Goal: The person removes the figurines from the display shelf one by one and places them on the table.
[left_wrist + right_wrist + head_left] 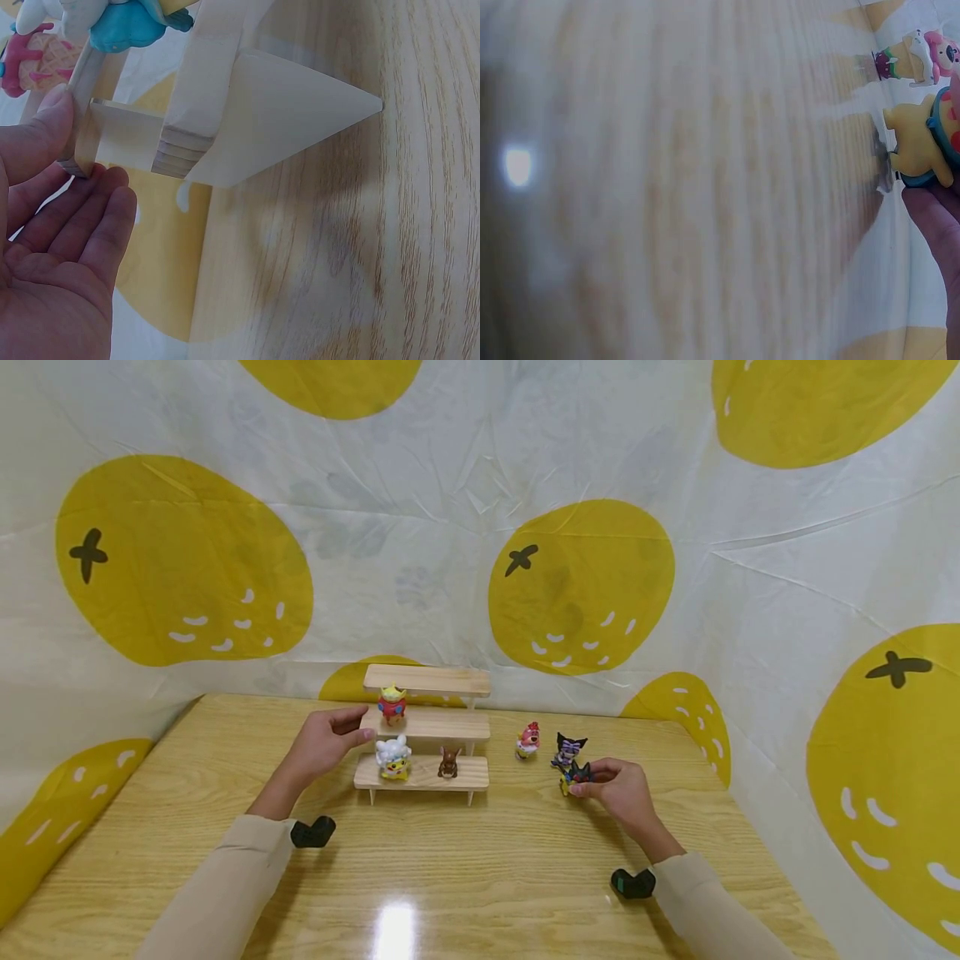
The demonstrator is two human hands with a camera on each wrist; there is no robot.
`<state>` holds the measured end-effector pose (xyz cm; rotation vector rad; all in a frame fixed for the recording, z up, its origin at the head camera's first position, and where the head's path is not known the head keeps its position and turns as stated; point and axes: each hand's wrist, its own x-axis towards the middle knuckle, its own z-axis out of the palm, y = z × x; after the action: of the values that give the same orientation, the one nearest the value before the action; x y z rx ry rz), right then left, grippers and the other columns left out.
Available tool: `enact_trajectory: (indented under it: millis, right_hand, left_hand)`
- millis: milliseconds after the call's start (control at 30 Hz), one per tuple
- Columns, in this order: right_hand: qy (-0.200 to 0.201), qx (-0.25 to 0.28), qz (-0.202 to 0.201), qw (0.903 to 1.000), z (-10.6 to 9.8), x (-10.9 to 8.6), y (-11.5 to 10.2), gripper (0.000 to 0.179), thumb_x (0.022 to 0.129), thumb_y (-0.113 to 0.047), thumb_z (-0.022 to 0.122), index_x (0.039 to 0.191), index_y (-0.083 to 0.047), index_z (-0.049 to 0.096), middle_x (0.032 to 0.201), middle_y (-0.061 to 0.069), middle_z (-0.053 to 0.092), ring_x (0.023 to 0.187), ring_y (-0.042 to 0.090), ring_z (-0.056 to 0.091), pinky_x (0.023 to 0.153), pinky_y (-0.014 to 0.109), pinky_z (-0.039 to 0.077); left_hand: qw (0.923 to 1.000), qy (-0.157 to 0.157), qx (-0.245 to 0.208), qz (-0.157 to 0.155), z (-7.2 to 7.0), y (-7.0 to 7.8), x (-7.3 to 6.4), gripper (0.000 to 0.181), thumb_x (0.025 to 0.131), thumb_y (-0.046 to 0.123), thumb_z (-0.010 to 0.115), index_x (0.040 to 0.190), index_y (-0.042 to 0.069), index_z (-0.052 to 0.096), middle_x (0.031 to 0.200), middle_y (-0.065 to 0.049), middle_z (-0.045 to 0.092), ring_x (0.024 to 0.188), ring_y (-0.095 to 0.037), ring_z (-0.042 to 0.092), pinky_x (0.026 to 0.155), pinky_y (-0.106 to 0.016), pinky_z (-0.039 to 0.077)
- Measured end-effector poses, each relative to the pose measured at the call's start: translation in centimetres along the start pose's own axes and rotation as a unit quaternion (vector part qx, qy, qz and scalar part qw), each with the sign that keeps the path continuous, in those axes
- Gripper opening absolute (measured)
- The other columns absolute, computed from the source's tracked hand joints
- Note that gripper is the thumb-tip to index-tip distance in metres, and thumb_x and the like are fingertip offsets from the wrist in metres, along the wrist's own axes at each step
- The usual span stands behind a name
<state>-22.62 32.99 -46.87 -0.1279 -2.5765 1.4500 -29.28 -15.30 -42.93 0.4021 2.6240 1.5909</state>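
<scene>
Right hand (621, 789) has a small yellow figure with a blue-green collar and dark pointed ears (579, 772) between thumb and fingers, gap closed down to the figure's width. It's right at the pale wood-grain worktop (487, 860), right of the rack. Feet touching or just off? Can't tell.

Left hand (327, 745) is at the left end of the middle board on the three-tier pale wooden rack (427, 679). Fingers loosely bent, wide gap to the thumb, thumb at the board's edge. Nothing lifted; can't tell if it's bearing on the wood.

Step, my read: figure handling, at the grasp stage. Could be pick-up or set-down, stills don't settle it. Left looks like a steadying hand.

On the rack: red figure with yellow crown (392, 703) on the middle board; white-topped yellow figure (392, 758) and brown figure (447, 763) on the lowest.

Next move calls for: firm pinch, straight up or down. Dark-eared purple figure (570, 748) is just behind the gripped one, so a sideways sweep could knock it. Pink figure on a cone-like base (528, 741) stands a bit further left. Left hand should avoid pushing the rack; the red figure is close to those fingers.
</scene>
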Motion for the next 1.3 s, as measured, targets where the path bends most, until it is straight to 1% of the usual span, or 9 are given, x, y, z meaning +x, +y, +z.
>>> enact_trajectory:
  millis: [400, 600, 667, 767, 867, 933, 1167, 1233, 1300]
  right_hand:
    - [-0.011, -0.01, 0.005, 0.9999, 0.0, 0.2, 0.0, 0.038, 0.078, -0.014, 0.093, 0.107, 0.004, 0.075, 0.093, 0.01, 0.079, 0.081, 0.008, 0.071, 0.075, 0.019, 0.056]
    - [-0.047, -0.002, -0.008, 0.9989, -0.1, 0.2, -0.4, 0.043, 0.082, -0.008, 0.09, 0.116, 0.007, 0.07, 0.106, 0.021, 0.077, 0.087, 0.009, 0.071, 0.075, 0.019, 0.058]
    - [-0.057, -0.006, -0.011, 0.9983, -0.1, 0.1, -0.6, 0.049, 0.082, -0.008, 0.09, 0.122, 0.008, 0.067, 0.111, 0.024, 0.075, 0.092, 0.013, 0.072, 0.076, 0.019, 0.059]
    - [-0.066, -0.027, -0.022, 0.9972, -0.5, 0.1, -1.0, 0.056, 0.083, -0.011, 0.089, 0.129, 0.009, 0.064, 0.119, 0.025, 0.073, 0.103, 0.025, 0.074, 0.083, 0.023, 0.062]
    - [-0.065, -0.034, -0.036, 0.9966, -1.0, 0.1, -1.4, 0.057, 0.085, -0.011, 0.087, 0.133, 0.008, 0.063, 0.126, 0.027, 0.072, 0.116, 0.037, 0.072, 0.094, 0.032, 0.062]
    - [-0.064, -0.034, -0.046, 0.9963, -1.4, 0.2, -1.7, 0.055, 0.087, -0.012, 0.086, 0.134, 0.008, 0.063, 0.13, 0.027, 0.07, 0.121, 0.041, 0.07, 0.098, 0.034, 0.061]
    - [-0.049, 0.002, -0.048, 0.9977, -2.3, 0.5, -3.6, 0.049, 0.091, -0.01, 0.081, 0.134, 0.006, 0.066, 0.134, 0.029, 0.068, 0.124, 0.044, 0.068, 0.085, 0.017, 0.061]
    - [-0.049, 0.014, -0.049, 0.9975, -2.3, 0.5, -4.1, 0.046, 0.092, -0.008, 0.08, 0.134, 0.006, 0.066, 0.134, 0.03, 0.068, 0.124, 0.043, 0.068, 0.085, 0.016, 0.06]
    - [-0.05, 0.029, -0.051, 0.997, -2.3, 0.5, -4.5, 0.043, 0.093, -0.005, 0.078, 0.133, 0.007, 0.066, 0.134, 0.031, 0.067, 0.122, 0.036, 0.07, 0.085, 0.016, 0.06]
  left_hand:
    - [1.0, -0.003, -0.003, 0.003, -0.2, 0.2, -0.1, 0.061, 0.104, 0.028, 0.067, 0.157, 0.004, 0.046, 0.162, -0.019, 0.045, 0.143, -0.038, 0.054, 0.114, -0.052, 0.05]
    - [1.0, 0.003, -0.004, 0.0, -0.3, 0.2, 0.0, 0.061, 0.104, 0.027, 0.067, 0.156, 0.003, 0.047, 0.162, -0.019, 0.045, 0.144, -0.038, 0.052, 0.114, -0.052, 0.05]
    - [1.0, 0.004, -0.004, -0.001, -0.3, 0.2, 0.0, 0.06, 0.104, 0.027, 0.067, 0.155, 0.003, 0.048, 0.162, -0.02, 0.046, 0.144, -0.038, 0.052, 0.113, -0.052, 0.05]
    - [1.0, 0.004, -0.003, -0.002, -0.3, 0.0, 0.1, 0.06, 0.104, 0.027, 0.068, 0.155, 0.003, 0.048, 0.161, -0.019, 0.047, 0.144, -0.038, 0.053, 0.113, -0.051, 0.051]
    - [1.0, 0.003, -0.002, -0.004, -0.2, -0.1, 0.2, 0.06, 0.104, 0.028, 0.067, 0.155, 0.003, 0.048, 0.16, -0.019, 0.048, 0.143, -0.038, 0.053, 0.112, -0.051, 0.051]
    - [1.0, 0.004, -0.004, -0.005, -0.2, -0.1, 0.2, 0.06, 0.104, 0.027, 0.067, 0.155, 0.003, 0.049, 0.16, -0.019, 0.048, 0.143, -0.037, 0.053, 0.112, -0.051, 0.051]
    - [0.9999, 0.001, -0.012, -0.007, 0.0, -0.1, 0.1, 0.06, 0.105, 0.025, 0.066, 0.156, 0.003, 0.047, 0.162, -0.02, 0.045, 0.145, -0.038, 0.051, 0.114, -0.052, 0.049]
    - [0.9999, 0.001, -0.011, -0.006, 0.0, -0.1, 0.1, 0.06, 0.105, 0.026, 0.066, 0.156, 0.003, 0.047, 0.162, -0.021, 0.045, 0.146, -0.039, 0.05, 0.114, -0.052, 0.049]
    - [0.9999, 0.001, -0.01, -0.005, 0.0, -0.1, 0.1, 0.06, 0.105, 0.026, 0.066, 0.156, 0.002, 0.047, 0.161, -0.022, 0.045, 0.146, -0.039, 0.05, 0.114, -0.052, 0.049]
